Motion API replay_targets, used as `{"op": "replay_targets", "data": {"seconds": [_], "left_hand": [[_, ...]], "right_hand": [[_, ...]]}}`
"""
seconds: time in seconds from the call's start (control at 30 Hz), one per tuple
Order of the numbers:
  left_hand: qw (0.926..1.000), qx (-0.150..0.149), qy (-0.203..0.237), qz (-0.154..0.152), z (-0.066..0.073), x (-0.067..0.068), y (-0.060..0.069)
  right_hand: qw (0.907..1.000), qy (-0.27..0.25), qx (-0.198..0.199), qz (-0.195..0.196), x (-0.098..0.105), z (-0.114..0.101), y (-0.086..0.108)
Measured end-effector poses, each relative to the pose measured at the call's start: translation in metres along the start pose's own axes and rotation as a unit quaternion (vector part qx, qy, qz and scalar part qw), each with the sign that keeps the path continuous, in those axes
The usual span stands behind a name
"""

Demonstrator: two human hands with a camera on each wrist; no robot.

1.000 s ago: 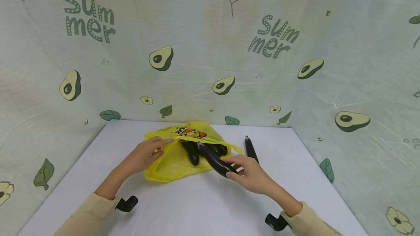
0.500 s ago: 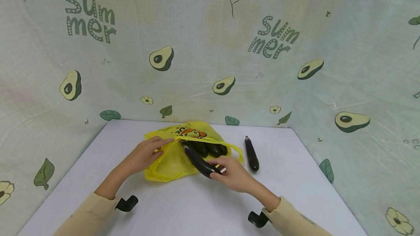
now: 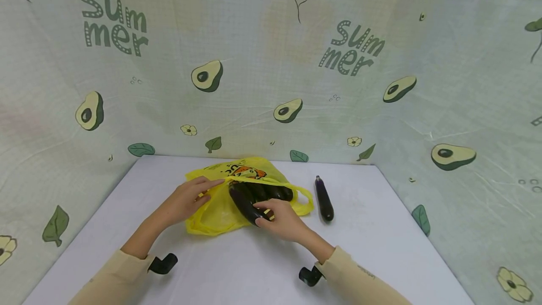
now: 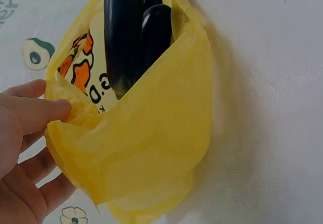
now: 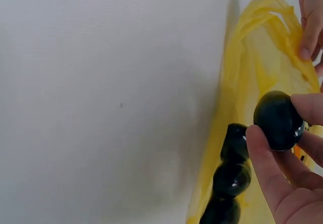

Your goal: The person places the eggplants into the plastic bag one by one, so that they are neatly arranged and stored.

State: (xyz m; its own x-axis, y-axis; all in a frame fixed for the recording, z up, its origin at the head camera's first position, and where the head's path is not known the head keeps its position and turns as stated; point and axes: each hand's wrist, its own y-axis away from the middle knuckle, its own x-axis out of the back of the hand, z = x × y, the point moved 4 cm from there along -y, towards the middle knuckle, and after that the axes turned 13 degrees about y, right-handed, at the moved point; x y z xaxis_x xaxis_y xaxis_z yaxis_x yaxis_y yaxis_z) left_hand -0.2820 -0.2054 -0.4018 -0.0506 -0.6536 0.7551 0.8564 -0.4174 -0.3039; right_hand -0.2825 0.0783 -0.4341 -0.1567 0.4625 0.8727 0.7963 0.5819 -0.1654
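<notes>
A yellow plastic bag point(image 3: 211, 218) lies on its side with its mouth toward me and several dark eggplants point(image 3: 271, 192) inside. My left hand point(image 3: 186, 200) pinches the upper edge of the mouth, thumb and fingers on the film in the left wrist view. With thumb and fingertips, my right hand point(image 3: 281, 220) grips one eggplant point(image 3: 243, 201) near its blunt end. The stem end of that eggplant is inside the bag's mouth. In the right wrist view the held eggplant point(image 5: 278, 120) shows end-on, beside the bagged ones point(image 5: 231, 179).
Another eggplant point(image 3: 324, 200) lies on the white table point(image 3: 237, 267) to the right of the bag. Behind the table hangs a cloth point(image 3: 254, 60) printed with avocados and leaves. The bag's handle loop point(image 3: 306, 201) sticks out at its right side.
My right hand has moved left, carrying the eggplant from the right of the bag's mouth into it. My left hand and the bag have stayed in place.
</notes>
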Motion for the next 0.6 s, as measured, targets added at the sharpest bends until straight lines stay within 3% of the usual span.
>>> {"op": "replay_targets", "data": {"seconds": [0.6], "left_hand": [[1.0000,0.006,-0.002,-0.001,-0.002,0.000,0.002]], "right_hand": [[0.9988,-0.007,-0.043,0.021,-0.032,0.004,-0.025]]}}
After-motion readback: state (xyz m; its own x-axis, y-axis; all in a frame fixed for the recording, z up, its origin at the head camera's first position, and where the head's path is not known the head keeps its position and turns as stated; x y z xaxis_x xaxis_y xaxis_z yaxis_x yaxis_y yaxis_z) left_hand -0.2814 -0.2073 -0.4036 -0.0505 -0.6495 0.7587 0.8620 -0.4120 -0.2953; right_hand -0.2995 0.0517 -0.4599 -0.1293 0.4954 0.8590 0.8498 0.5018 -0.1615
